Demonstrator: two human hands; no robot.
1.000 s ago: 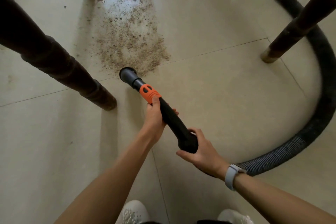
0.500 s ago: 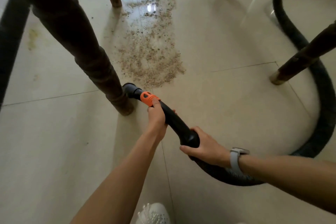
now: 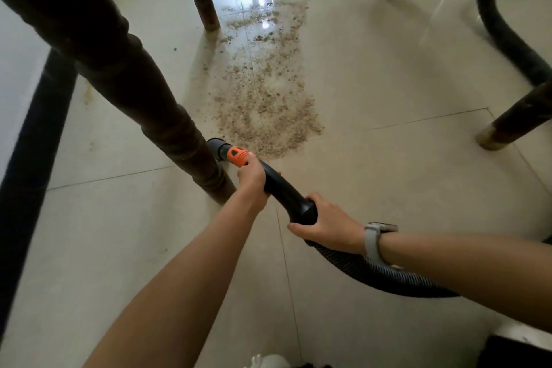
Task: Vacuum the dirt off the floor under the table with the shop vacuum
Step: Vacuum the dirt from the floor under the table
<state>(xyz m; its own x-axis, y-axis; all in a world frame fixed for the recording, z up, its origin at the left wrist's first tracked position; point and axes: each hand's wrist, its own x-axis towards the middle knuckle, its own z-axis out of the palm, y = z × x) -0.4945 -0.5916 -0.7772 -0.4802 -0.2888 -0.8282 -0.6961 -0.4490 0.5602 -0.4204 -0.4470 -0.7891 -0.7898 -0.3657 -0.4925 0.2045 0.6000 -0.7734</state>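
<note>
Both hands [image 3: 254, 176] clamp the vacuum wand [image 3: 283, 191] near dirt [image 3: 265, 98] on glossy tile floor [image 3: 388, 173].

Nozzle [image 3: 217, 149] black, with an orange collar [image 3: 237, 156] just ahead of the left hand's fingers [image 3: 250, 169]. Hose [image 3: 370, 273] behind the right hand's fingers [image 3: 313, 199] black, finely ribbed. Dirt [image 3: 265, 92] beyond the fingers tan, speckled. Floor [image 3: 388, 176] glossy cream tile, thin dark grout lines. Table legs [image 3: 131, 89] dark brown. Wrist strap [image 3: 372, 243] pale grey.

Black vacuum nozzle [image 3: 215, 149] at tan dirt patch [image 3: 264, 89] edge
</note>
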